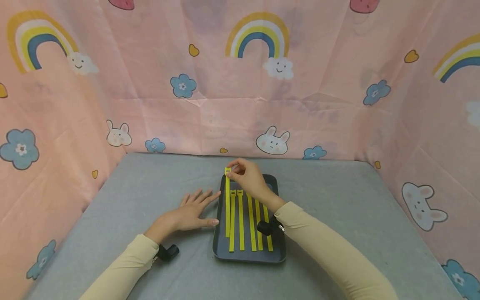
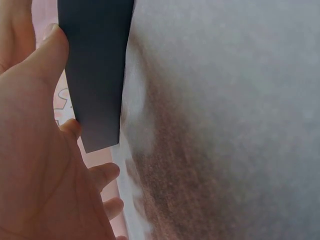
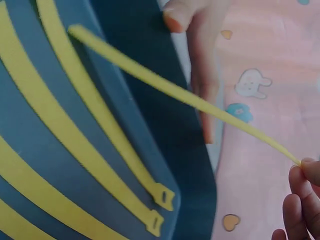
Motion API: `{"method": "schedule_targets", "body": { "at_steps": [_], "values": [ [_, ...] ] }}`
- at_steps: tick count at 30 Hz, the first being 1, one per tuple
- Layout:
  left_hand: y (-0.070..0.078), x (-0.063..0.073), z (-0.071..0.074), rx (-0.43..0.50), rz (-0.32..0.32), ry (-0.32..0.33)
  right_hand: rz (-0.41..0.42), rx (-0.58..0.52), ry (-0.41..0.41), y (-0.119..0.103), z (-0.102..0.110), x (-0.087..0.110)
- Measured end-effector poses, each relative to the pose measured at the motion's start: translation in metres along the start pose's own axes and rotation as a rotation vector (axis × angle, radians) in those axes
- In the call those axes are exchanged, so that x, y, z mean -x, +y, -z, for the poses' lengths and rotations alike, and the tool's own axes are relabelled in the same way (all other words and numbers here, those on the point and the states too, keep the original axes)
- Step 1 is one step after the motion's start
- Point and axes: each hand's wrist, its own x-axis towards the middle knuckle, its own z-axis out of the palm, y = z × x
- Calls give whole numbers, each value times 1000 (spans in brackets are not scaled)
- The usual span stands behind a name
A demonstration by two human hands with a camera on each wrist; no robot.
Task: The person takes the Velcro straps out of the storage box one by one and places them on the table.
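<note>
Several yellow hook-and-loop cable ties (image 1: 241, 225) lie lengthwise, side by side, in a dark grey rectangular tray (image 1: 249, 259). My right hand (image 1: 250, 178) pinches one more yellow cable tie (image 1: 227, 208) by its slotted head, held up over the tray's far left corner. In the right wrist view this held tie (image 3: 175, 93) slants down from the fingertips, its tail end close over the tray floor. My left hand (image 1: 189, 216) is spread beside the tray, thumb and index fingertip against its left side. The left wrist view shows these fingers at the tray's outer wall (image 2: 97, 80).
A grey cloth covers the table (image 1: 161, 179). Behind and at both sides hangs a pink curtain (image 1: 225, 116) printed with rainbows, rabbits and flowers. A small black wrist camera (image 1: 168, 253) sits at the left cuff, and another wrist camera (image 1: 268, 228) overlaps the tray's right part.
</note>
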Motion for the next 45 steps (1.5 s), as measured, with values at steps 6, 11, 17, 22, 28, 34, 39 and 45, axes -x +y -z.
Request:
{"method": "schedule_targets", "body": {
  "at_steps": [6,11,17,22,28,34,39,45],
  "values": [
    [-4,-2,-4,12,16,3,4,-46,-10,-8,7,0],
    [-2,0,-2,13,12,-1,0,-67,-15,-12,11,3],
    [0,1,-1,14,17,-9,-4,-93,-22,-16,20,7],
    [1,1,-1,12,18,-2,18,-114,-11,-19,28,9],
    [1,1,-1,5,18,-3,21,-137,7,-22,41,12],
    [1,1,-2,-5,12,5,-12,-114,21,-24,58,21],
    [0,1,-1,-5,5,9,-45,-112,23,-24,74,29],
    [-1,2,-1,-4,0,12,-71,-64,43,-20,92,38]
  ]
}}
